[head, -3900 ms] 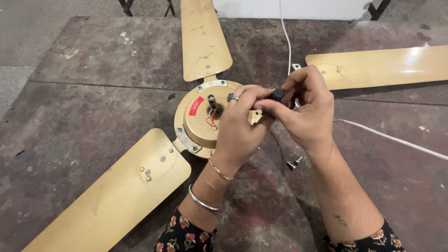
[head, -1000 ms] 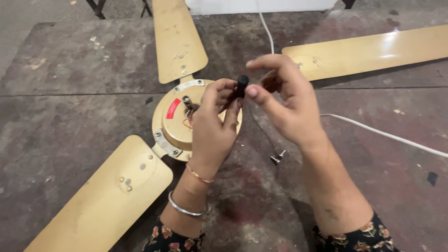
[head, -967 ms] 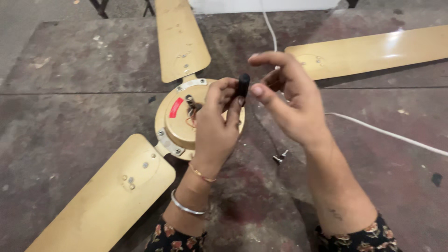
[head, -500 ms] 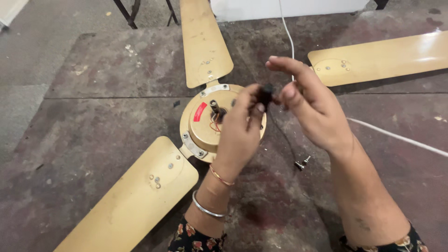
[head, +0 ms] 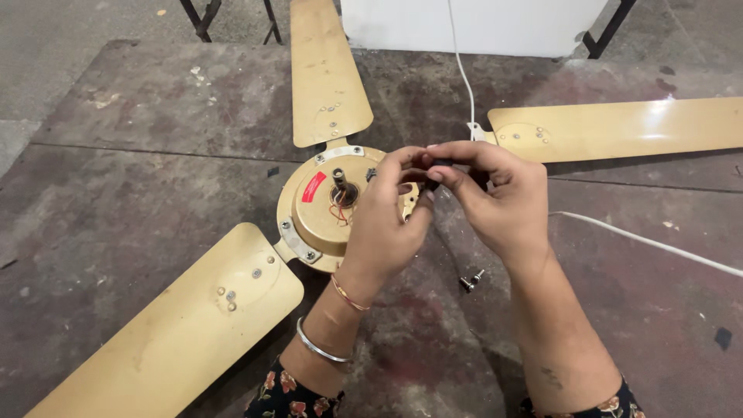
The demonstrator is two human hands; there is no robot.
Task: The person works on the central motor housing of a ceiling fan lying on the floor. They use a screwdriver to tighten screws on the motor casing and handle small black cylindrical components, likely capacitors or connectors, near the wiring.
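Both hands meet on one small black part (head: 443,164), pinched between the fingertips of the left hand (head: 383,220) and the right hand (head: 499,203); it is mostly hidden by the fingers, so its shape cannot be told. The part is held in the air, just above the rim of the fan's round gold motor housing (head: 321,220).

Just left of the grip, the housing's centre shows a short shaft (head: 339,179) with thin red wires (head: 338,210) coming out beside it. Below the grip and a little right, two small screws (head: 470,279) lie loose on the worn dark tabletop (head: 139,170). A white cable (head: 650,241) runs off to the right of the hands, and another stretch of it goes up and away from them.

Judging from this hold, the part could slip from such a fingertip pinch and drop onto the housing or roll across the table; a sweep of the right wrist could also knock the screws away.

Three gold blades (head: 325,77) spread from the housing: one away from the grip, one right, one down-left. Open tabletop lies between them, widest left of the housing and below the right forearm.
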